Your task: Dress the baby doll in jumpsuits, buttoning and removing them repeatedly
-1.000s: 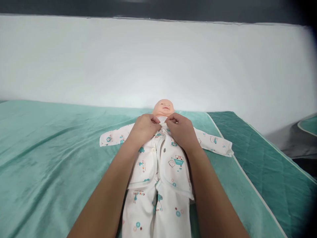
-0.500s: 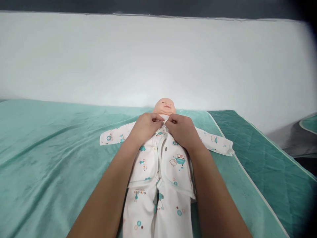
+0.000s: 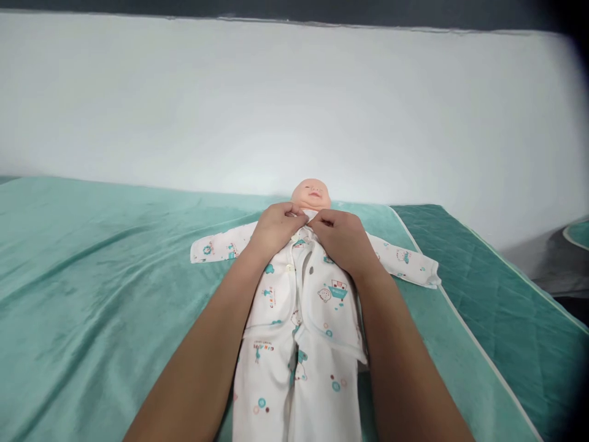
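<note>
Blurred coloured letters [image 3: 264, 346], seemingly "GIRAF", mark the jacket [image 3: 322, 316] and trousers [image 3: 324, 399].

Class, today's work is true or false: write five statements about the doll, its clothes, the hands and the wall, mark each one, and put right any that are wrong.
1. The doll lies face up on a green blanket. True.
2. The left hand and right hand are close together near the neck of the jacket. True.
3. The jacket is fastened all the way down. False: its front is open below the hands.
4. The trousers are plain blue. False: the trousers are white with printed pictures.
5. The wall behind the doll is mostly white. True.
</note>
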### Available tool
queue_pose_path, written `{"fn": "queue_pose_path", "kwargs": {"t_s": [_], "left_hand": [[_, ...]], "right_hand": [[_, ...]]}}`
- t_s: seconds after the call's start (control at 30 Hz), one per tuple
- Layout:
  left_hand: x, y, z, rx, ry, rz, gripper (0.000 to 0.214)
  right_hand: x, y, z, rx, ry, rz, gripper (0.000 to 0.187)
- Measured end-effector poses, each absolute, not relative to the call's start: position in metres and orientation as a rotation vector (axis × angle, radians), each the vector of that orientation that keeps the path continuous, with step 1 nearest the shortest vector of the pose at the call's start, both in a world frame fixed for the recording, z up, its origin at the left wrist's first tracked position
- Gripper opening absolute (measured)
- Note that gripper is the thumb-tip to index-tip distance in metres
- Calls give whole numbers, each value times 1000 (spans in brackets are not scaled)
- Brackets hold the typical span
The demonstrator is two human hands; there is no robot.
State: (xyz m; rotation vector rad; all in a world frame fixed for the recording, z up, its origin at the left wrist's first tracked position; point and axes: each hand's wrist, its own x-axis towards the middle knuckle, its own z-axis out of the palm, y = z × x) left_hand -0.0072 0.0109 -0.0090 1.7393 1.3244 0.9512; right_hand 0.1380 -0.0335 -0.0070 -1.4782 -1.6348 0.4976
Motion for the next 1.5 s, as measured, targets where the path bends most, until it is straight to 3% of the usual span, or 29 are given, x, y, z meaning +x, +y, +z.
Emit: {"fn": "queue_pose_path", "kwargs": {"t_s": [0.27, 0.77, 1.5], "left_hand": [[-9, 11, -11, 1675, 1281, 987, 21], [-7, 19, -18, 1743, 1357, 990, 18], [-11, 15, -16, 1760, 1189, 1084, 26]], "right_hand": [[137, -29, -14, -1478, -1363, 540, 30], [135, -29, -12, -1594, -1526, 360, 27], [136, -32, -7, -1622, -1555, 497, 34]]}}
